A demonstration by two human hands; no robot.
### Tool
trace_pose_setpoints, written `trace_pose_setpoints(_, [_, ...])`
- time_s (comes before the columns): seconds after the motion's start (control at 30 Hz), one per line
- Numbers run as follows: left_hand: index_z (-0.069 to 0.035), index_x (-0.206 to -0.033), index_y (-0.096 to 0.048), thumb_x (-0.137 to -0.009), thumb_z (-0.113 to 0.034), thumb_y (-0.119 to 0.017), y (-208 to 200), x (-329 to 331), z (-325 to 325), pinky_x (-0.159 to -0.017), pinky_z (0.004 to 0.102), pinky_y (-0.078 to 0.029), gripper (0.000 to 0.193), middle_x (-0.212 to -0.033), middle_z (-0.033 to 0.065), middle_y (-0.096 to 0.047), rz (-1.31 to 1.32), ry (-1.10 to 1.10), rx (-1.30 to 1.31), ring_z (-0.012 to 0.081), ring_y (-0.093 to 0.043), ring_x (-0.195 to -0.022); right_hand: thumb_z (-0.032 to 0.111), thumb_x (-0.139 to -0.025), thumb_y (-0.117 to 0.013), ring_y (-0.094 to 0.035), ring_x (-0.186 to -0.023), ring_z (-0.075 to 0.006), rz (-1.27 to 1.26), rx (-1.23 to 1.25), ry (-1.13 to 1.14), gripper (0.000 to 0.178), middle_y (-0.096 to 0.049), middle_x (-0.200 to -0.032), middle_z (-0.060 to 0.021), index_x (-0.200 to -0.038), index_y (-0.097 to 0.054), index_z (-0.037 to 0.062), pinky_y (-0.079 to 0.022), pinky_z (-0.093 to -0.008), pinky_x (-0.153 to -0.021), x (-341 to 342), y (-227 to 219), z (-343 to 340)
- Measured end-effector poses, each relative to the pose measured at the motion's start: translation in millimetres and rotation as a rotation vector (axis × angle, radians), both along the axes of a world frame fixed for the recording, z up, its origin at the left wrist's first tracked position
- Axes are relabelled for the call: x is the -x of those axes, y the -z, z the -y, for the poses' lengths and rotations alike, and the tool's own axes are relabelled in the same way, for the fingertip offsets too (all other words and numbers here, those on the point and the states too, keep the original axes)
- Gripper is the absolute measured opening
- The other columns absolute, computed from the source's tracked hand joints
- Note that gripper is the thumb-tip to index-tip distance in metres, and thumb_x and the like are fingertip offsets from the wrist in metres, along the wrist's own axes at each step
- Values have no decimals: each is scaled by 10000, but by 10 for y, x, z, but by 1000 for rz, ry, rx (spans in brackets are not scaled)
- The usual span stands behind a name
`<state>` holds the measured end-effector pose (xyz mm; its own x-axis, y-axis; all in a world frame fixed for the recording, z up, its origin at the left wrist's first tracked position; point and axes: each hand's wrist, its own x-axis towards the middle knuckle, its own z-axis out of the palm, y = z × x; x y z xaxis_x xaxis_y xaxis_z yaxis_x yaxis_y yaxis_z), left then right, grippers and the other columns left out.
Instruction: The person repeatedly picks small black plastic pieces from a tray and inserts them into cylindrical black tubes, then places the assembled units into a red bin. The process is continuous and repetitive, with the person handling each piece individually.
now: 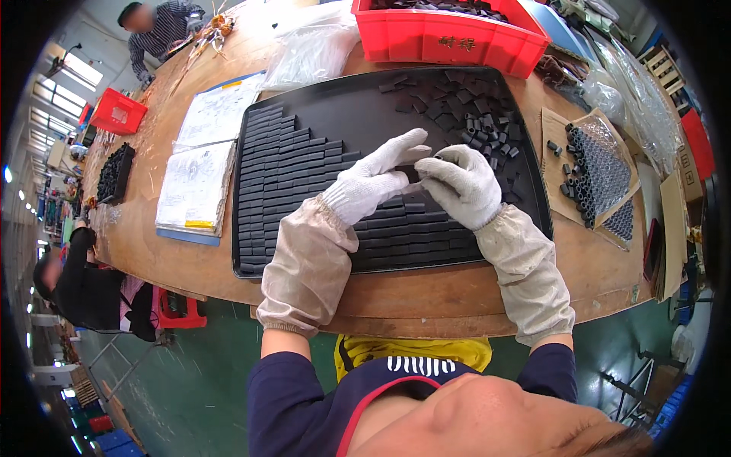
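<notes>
My left hand [369, 179], in a white knit glove, meets my right hand [463, 185], gloved alike, above the middle of a large black tray [343, 103]. Between their fingertips is a small dark piece [413, 172], mostly hidden by the gloves; its exact shape cannot be made out. The right fingers pinch at it, while the left thumb and fingers close around its other side. Under and left of my hands, black rectangular pieces [285, 190] lie in tight stepped rows. Loose flat black pieces [449, 99] and short black tubes [491, 137] are scattered in the tray's right part.
A red bin [449, 38] of black pieces stands behind the tray. Papers on a blue board [194, 183] lie left; a plastic bag [316, 57] sits behind. At right, cardboard [560, 160] bears wrapped tubes [601, 175]. Two other people are at the left, one by a red crate [118, 112].
</notes>
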<state>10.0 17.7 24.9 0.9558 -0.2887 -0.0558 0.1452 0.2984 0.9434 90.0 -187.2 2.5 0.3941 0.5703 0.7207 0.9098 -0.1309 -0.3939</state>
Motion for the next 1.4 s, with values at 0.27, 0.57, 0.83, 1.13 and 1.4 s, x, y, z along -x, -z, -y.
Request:
trace_pose_setpoints(0.27, [-80, -1579, -243, -917, -13, -556, 38, -3, -71, -1099, 366, -443, 736, -1514, 166, -436, -110, 24, 99, 239, -512, -1321, 64, -664, -808, -648, -878, -291, 63, 92, -27, 404, -665, -958, -86, -1055, -723, 118, -506, -409, -785, 31, -8, 6])
trace_pose_setpoints(0.57, [0, -1554, -268, -941, -63, -570, 51, 4, -4, -1137, 380, -397, 686, -1516, 189, -416, -39, 46, 87, 248, -470, -1353, 91, -663, -814, -638, -910, -293, 120, 117, 33, 362, -653, -987, -67, -1007, -720, 153, -495, -408, -811, 12, 61, 48])
trace_pose_setpoints(0.83, [8, -1523, -322, -964, -136, -619, -32, 46, 76, -1124, 372, -404, 649, -1486, 174, -443, 9, 22, -71, 236, -468, -1351, 61, -668, -785, -623, -897, -287, 230, 74, 75, 390, -623, -1005, -55, -1032, -700, 173, -498, -405, -798, 22, 62, 45])
trace_pose_setpoints(1.13, [-13, -1285, -605, -951, -220, -695, -12, -35, 56, -836, 267, -523, 403, -1084, 41, -691, -64, -49, -412, 101, -629, -916, 64, -671, -765, -621, -877, -279, 223, 30, 137, 370, -622, -976, -46, -1009, -693, 197, -493, -412, -791, -11, 71, 68])
trace_pose_setpoints(1.4, [-21, -1253, -638, -931, -217, -714, -7, -40, 35, -828, 254, -508, 384, -1104, 35, -689, -61, -77, -394, 90, -615, -928, 62, -745, -773, -642, -830, -283, 57, -22, 66, 290, -646, -927, -60, -1014, -708, 148, -511, -395, -745, -7, 7, 60])
